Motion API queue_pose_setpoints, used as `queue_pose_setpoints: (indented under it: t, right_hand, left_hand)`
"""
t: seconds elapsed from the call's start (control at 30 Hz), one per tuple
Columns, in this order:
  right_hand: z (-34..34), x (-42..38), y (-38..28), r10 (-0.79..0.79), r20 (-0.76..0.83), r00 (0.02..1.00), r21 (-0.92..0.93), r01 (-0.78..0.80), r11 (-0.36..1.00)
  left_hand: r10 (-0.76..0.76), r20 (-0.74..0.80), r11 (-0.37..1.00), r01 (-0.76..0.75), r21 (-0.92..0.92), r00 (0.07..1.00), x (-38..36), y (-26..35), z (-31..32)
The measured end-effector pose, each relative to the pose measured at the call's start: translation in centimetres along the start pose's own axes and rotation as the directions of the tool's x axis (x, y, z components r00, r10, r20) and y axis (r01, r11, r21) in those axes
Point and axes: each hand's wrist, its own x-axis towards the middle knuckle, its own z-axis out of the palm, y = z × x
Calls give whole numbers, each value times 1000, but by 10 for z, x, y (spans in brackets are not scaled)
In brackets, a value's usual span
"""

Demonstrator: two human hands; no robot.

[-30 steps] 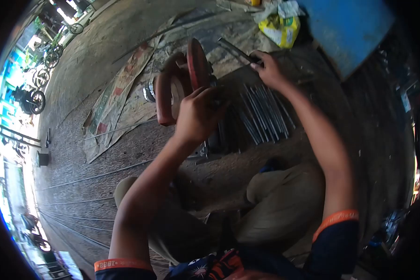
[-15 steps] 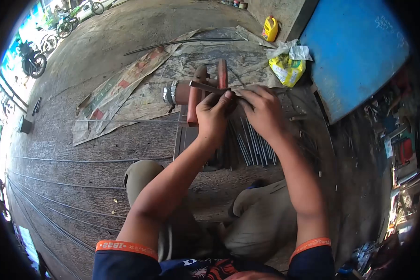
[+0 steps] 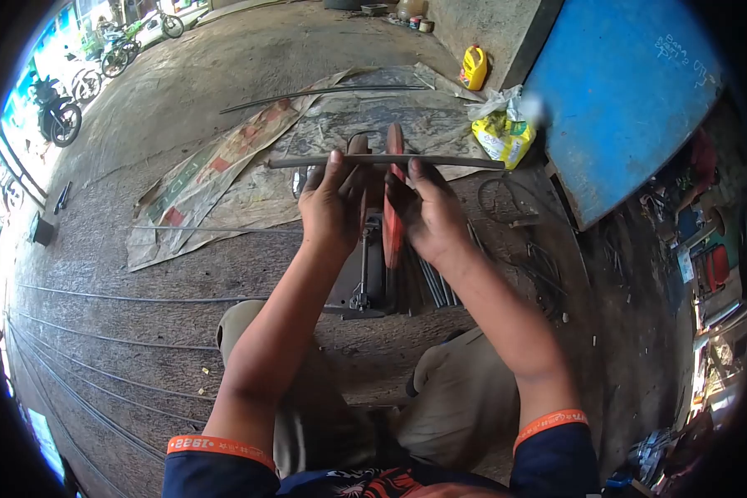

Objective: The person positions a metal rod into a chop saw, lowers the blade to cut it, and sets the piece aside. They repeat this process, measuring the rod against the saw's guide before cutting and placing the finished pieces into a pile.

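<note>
Both my hands hold one thin metal rod (image 3: 456,162) level, crosswise in front of me. My left hand (image 3: 332,203) pinches it left of its middle, and my right hand (image 3: 427,212) pinches it right of its middle. Directly behind and below the rod stands a red cut-off saw (image 3: 393,199) with its disc edge-on between my hands. A batch of short cut rods (image 3: 436,282) lies on the ground by my right wrist, partly hidden by my arm.
Printed sacking (image 3: 216,178) covers the floor to the left. A long bar (image 3: 324,93) lies beyond the saw. A yellow bag (image 3: 500,137) and yellow jug (image 3: 473,66) sit by a blue panel (image 3: 631,91). Long thin rods (image 3: 100,349) cross the floor left. Motorcycles (image 3: 58,116) stand far left.
My hands have lifted the rod and turned it level above the saw, spread apart along it. A second ago my left hand gripped the saw and my right reached for the rod.
</note>
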Motion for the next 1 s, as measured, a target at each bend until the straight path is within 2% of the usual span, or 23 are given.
queue_pose_setpoints:
  t: [0.17,0.27,0.33,0.37,0.43,0.57,0.63,0.8,0.87,0.9,0.93,0.97,1.0]
  right_hand:
    - [1,6,3,0,-30,1000,63,2,998]
    - [1,7,5,6,-2,1000,57,-6,998]
    - [0,7,5,9,-2,1000,70,-8,998]
    - [-4,8,4,20,93,995,128,-32,991]
    - [-11,15,4,82,85,993,120,-92,988]
    - [-29,24,3,130,46,990,135,-135,982]
    - [-25,20,0,85,48,995,123,-90,988]
    - [-24,16,-4,131,98,987,97,-140,985]
    - [-25,18,-2,126,100,987,105,-136,985]
    - [-31,22,0,118,96,988,110,-129,986]
    - [-40,29,3,183,85,979,171,-196,966]
    - [-33,26,4,114,97,989,149,-128,981]
    - [-34,24,2,118,118,986,146,-135,980]
  left_hand:
    - [-74,106,990,86,-111,992,0,3,2]
    - [-10,31,997,13,-73,999,-5,6,7]
    - [-6,84,998,11,-55,996,-5,5,7]
    - [-40,69,997,45,-70,997,2,2,-1]
    - [-61,165,998,55,39,984,12,-4,-16]
    - [27,99,999,-29,17,995,5,-9,-3]
    - [33,53,999,-33,-13,998,1,-8,4]
    - [38,-14,998,-37,43,999,-3,-6,10]
    - [41,22,998,-42,42,999,4,-11,2]
    - [40,65,992,-47,118,997,7,-12,-4]
    - [-3,115,994,-10,113,993,11,-14,-12]
    - [-41,168,994,23,110,985,12,-13,-11]
    - [-39,175,997,26,75,984,12,-15,-10]
